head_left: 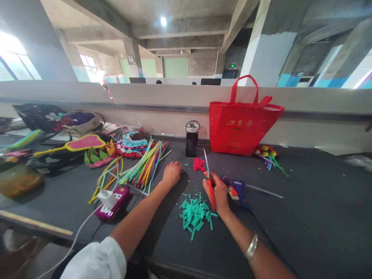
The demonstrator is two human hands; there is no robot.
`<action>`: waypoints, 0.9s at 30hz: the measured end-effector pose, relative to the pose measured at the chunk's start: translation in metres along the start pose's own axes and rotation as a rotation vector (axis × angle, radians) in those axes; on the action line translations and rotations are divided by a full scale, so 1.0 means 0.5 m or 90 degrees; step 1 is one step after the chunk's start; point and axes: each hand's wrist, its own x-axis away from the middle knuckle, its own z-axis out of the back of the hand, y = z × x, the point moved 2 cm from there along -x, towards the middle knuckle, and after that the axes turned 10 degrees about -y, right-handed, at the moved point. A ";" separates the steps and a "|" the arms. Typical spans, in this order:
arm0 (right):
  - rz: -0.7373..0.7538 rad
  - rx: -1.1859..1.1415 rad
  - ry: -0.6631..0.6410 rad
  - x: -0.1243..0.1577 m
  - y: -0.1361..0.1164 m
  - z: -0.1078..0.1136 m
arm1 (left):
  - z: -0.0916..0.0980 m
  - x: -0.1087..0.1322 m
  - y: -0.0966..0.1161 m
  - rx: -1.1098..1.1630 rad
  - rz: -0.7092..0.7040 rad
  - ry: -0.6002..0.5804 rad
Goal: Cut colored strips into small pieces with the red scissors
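Note:
My right hand (218,192) grips a pair of scissors (211,190) by its red handles, with the blades pointing up and away from me. Left of it on the dark table is a heap of cut green strips (195,213). A smaller heap of red pieces (198,164) lies beyond, near the scissor blades. My left hand (172,174) rests low over the table with its fingers curled; whatever is in them is hidden. Beside it lies a bundle of long coloured strips (149,162). Tiny green scraps are scattered between my hands.
A glue gun (236,190) with a glue stick lies right of my right hand. Behind stand a phone (192,144) against a cup and a red bag (241,128). A purple power strip (113,204) with cables is at left, near craft pieces and a pink paddle (85,143).

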 end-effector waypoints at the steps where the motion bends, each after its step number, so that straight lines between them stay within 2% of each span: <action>1: 0.002 0.001 -0.004 0.001 -0.001 0.000 | 0.001 0.002 0.000 0.010 0.000 0.006; 9: 0.007 0.038 -0.048 0.007 -0.009 -0.006 | 0.017 0.017 0.009 0.129 -0.015 0.076; 14: -0.001 0.040 -0.082 0.014 -0.017 -0.016 | 0.026 0.025 0.009 0.257 0.026 0.125; 16: -0.003 0.038 -0.083 0.017 -0.023 -0.017 | 0.033 0.028 0.019 0.453 0.060 0.130; 17: -0.003 0.034 -0.076 0.019 -0.026 -0.017 | 0.037 0.031 0.029 0.618 0.074 0.116; 19: -0.003 0.032 -0.054 0.022 -0.030 -0.014 | 0.050 0.039 0.059 0.946 0.072 0.049; 20: -0.004 0.032 -0.042 0.022 -0.030 -0.013 | 0.059 0.044 0.076 1.058 0.057 0.014; 24: -0.012 0.019 -0.022 0.021 -0.020 -0.010 | 0.093 0.063 0.132 1.247 0.004 -0.046; 27: -0.019 0.009 -0.008 0.017 -0.010 -0.010 | 0.086 0.069 0.147 1.302 -0.002 -0.067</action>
